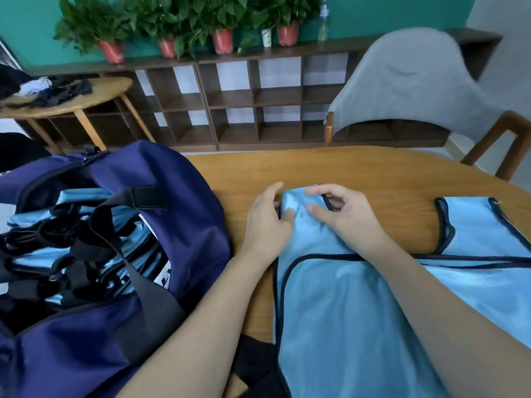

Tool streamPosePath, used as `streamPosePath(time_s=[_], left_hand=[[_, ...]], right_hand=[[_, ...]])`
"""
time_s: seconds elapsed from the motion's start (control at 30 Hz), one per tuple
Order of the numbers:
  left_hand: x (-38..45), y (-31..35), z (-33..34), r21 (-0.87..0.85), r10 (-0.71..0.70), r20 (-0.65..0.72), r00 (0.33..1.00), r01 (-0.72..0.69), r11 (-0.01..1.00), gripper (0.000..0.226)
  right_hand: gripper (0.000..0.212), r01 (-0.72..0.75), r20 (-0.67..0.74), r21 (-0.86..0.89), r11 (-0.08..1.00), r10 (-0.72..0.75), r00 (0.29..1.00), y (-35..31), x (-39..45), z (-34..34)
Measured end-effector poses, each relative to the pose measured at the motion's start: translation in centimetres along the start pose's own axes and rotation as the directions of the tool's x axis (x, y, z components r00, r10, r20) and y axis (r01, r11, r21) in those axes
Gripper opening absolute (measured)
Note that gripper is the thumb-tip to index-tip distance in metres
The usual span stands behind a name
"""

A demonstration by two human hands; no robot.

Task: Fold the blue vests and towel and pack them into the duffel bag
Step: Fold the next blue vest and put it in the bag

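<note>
At the far left a small round side table [86,96] carries a heap of dark and pale clothing, and nearer the camera the navy duffel bag [161,196] lies unzipped on the left end of the wooden table [359,173], its mouth gaping toward the viewer. Inside it sit several folded light-blue vests [71,208] with black trim, too tangled with the black straps to count; a white panel with dark lettering shows at the bag's inner edge, but it is cut off and cannot be read. Just right of the bag, the left hand [265,219] rests at the left edge of the vest being folded [344,297], fingers straight along the edge and thumb pressing on the fabric. The right hand [344,214] lies on the same folded-over end, fingers bent, its fingertips pressing the cloth and the black binding; whether it pinches the fabric I cannot tell. A second part of blue vest [482,225] spreads flat to the right edge of view. Bare tabletop stays open beyond the hands up to the far rim. Behind it stand one grey chair [411,81], a cubby shelf [244,99], and four red-potted plants [222,41].
</note>
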State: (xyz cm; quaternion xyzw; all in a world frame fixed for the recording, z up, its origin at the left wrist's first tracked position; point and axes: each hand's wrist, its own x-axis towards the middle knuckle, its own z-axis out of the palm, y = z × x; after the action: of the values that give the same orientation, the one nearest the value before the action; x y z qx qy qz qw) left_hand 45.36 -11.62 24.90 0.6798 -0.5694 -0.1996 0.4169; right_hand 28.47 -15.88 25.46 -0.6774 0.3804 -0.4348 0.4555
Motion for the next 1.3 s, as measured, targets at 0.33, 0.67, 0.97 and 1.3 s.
streamPosePath(time_s=[0.33, 0.67, 0.97, 1.3], left_hand=[[-0.3, 1.6, -0.5, -0.585, -0.180, -0.083, 0.980, 0.099, 0.805, 0.039], [0.2, -0.2, -0.1, 0.027, 0.100, -0.166, 0.981, -0.097, 0.995, 0.035], [-0.2, -1.1, 0.2, 0.449, 0.055, 0.019, 0.998, -0.058, 0.892, 0.035], [-5.4, 1.6, -0.1, 0.226, 0.330, 0.208, 0.921, -0.373, 0.900, 0.034]], right_hand=[[0.019, 0.038, -0.092, 0.157, 0.987, -0.023, 0.996, -0.2, -0.3, -0.4], [0.024, 0.036, -0.089, -0.500, 0.865, -0.093, 0.992, 1.1, 0.4, -0.9], [0.046, 0.020, 0.041, -0.834, 0.552, 0.026, 0.999, 0.2, -0.1, -0.4], [0.036, 0.041, 0.105, -0.764, 0.644, 0.061, 0.993, -2.0, -7.5, -8.6]])
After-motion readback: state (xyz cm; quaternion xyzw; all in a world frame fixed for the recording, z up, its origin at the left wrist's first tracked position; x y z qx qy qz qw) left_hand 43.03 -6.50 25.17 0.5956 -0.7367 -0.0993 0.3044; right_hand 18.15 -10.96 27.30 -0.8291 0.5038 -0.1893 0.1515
